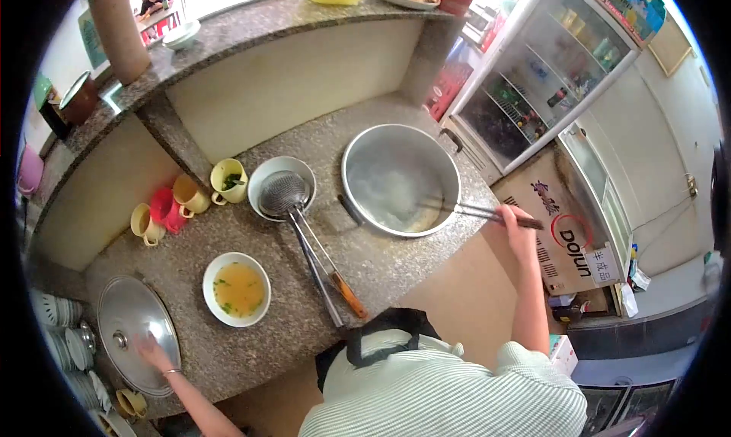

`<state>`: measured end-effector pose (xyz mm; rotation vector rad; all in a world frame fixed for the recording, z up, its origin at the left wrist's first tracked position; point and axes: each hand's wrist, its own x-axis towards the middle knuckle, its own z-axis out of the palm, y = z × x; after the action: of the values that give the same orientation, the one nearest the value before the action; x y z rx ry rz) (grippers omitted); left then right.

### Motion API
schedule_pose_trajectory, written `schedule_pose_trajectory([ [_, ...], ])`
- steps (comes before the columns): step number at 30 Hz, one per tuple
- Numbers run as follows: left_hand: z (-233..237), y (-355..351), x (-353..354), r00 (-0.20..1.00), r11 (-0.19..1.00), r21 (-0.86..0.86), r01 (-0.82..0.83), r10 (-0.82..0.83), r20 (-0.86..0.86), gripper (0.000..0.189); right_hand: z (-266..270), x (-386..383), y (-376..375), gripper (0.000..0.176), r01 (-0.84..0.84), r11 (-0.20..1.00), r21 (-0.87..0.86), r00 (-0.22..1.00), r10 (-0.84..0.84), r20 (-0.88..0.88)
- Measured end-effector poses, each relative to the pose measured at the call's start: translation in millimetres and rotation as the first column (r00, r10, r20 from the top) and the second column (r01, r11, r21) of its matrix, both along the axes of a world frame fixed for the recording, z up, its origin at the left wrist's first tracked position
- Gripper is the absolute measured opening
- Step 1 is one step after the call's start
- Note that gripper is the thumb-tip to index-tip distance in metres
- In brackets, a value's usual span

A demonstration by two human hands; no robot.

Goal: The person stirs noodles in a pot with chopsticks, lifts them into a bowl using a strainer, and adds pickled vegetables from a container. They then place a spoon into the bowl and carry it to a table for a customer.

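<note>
My right hand (518, 225) is closed around long chopsticks (480, 211), whose tips reach into a large steaming metal pot (400, 180). At the lower left, my left hand (154, 353) lies over the round metal lid (137, 323), fingers apart and holding nothing; whether it touches the lid is unclear. A white bowl of yellowish soup (237, 289) with green bits stands between the lid and the pot. Behind it, a wire strainer (282, 193) rests in a pale bowl (282, 163), its handle extending over the counter beside another long-handled tool (316, 273).
Several mugs (164, 208) stand along the counter's back wall. Stacked dishes (65, 334) are at the far left. A raised stone ledge (251, 37) runs behind, a glass-door fridge (541, 71) and cardboard box (563, 231) stand right. A person (156, 1) sits far off.
</note>
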<state>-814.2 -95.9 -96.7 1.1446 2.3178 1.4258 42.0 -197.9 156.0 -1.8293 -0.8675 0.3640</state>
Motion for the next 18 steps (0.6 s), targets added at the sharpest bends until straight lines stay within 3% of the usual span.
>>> schedule_pose_trajectory([
  [2,8.9,-27.3,83.8,0.976,0.98,0.171,0.1,-0.13,0.172,0.044,-39.5,46.6,17.1,0.023,-0.041,0.981,-0.191,0.986,0.07,0.151],
  [4,6.5,-55.6,142.3,0.974,0.985,0.122,0.122,-0.143,0.174,0.042,-80.7,83.6,36.9,0.021,-0.052,0.957,-0.287,0.94,0.144,0.311],
  [6,30.7,-80.2,226.1,0.964,0.996,0.066,0.064,-0.079,0.255,0.04,-120.2,103.1,58.5,0.023,-0.077,0.868,-0.491,0.932,0.238,0.274],
  [8,6.5,-110.4,274.9,0.941,0.999,0.028,-0.035,0.024,0.337,0.039,-167.1,112.2,74.4,0.025,-0.223,0.922,-0.317,0.975,0.206,-0.088],
  [10,18.6,-129.8,347.9,0.846,0.995,-0.034,-0.091,0.095,0.524,0.039,-179.7,128.0,81.8,0.027,-0.289,0.912,-0.292,0.951,0.238,-0.197],
  [12,15.3,-145.8,408.6,0.786,0.99,-0.09,-0.107,0.14,0.602,0.042,-190.9,153.9,81.8,0.027,-0.189,0.981,-0.047,0.93,0.164,-0.329],
  [13,12.8,-149.0,434.4,0.775,0.988,-0.12,-0.101,0.153,0.613,0.041,-194.0,175.6,81.5,0.028,-0.187,0.982,-0.025,0.904,0.162,-0.397],
  [16,23.4,-141.8,492.5,0.773,0.976,-0.196,-0.091,0.193,0.605,0.039,-168.2,215.1,82.0,0.027,-0.159,0.987,0.028,0.911,0.158,-0.38],
  [18,32.8,-133.7,516.3,0.787,0.991,-0.126,-0.04,0.109,0.608,0.04,-154.7,220.7,82.1,0.027,-0.183,0.983,-0.001,0.92,0.17,-0.352],
])
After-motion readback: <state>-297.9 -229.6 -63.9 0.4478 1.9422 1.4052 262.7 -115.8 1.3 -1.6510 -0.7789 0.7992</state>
